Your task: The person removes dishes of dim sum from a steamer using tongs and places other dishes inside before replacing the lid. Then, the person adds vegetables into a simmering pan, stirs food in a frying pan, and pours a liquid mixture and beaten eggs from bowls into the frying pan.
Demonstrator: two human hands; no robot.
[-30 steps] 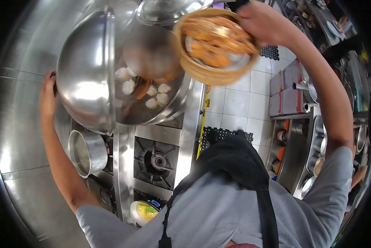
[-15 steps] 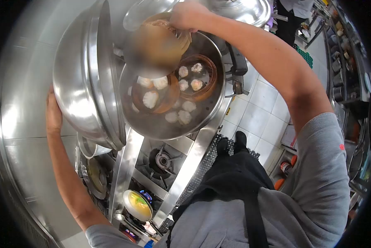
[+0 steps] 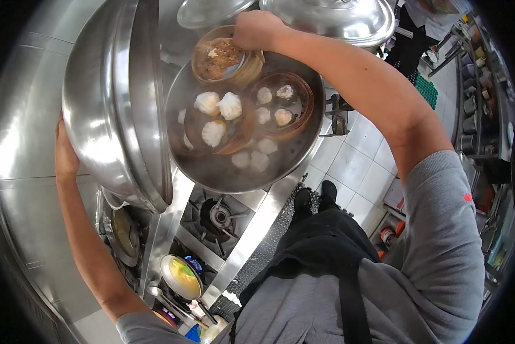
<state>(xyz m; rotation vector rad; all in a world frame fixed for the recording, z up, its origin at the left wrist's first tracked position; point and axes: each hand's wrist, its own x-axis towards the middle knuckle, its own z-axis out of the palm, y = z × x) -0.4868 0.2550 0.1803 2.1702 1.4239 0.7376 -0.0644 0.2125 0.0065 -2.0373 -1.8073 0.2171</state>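
Note:
My right hand (image 3: pixel 259 30) grips the rim of a bamboo basket (image 3: pixel 247 70) with orange-brown food inside, at the upper left edge of a wide steaming pot (image 3: pixel 234 182). Behind the large domed steel lid (image 3: pixel 111 109), which stands tilted up, my left hand (image 3: pixel 66 152) is at its outer side; the fingers are mostly hidden. Inside the pot are a basket with three white dumplings (image 3: pixel 213 133), another basket (image 3: pixel 308 106) with several small dumplings, and several loose pale dumplings (image 3: pixel 260 160) below them.
An unlit burner (image 3: pixel 218 215) sits below the pot. A small pan (image 3: pixel 181 278) with yellow and green food is beside a blue flame. Another domed lid (image 3: pixel 332 20) lies at the top. Shelves with containers line the right, and a person in dark clothing (image 3: pixel 409 46) stands upper right.
My right hand has brought the bamboo basket from the right side over to the pot's upper left and tilted it less than half a second ago. The big lid has shifted slightly left.

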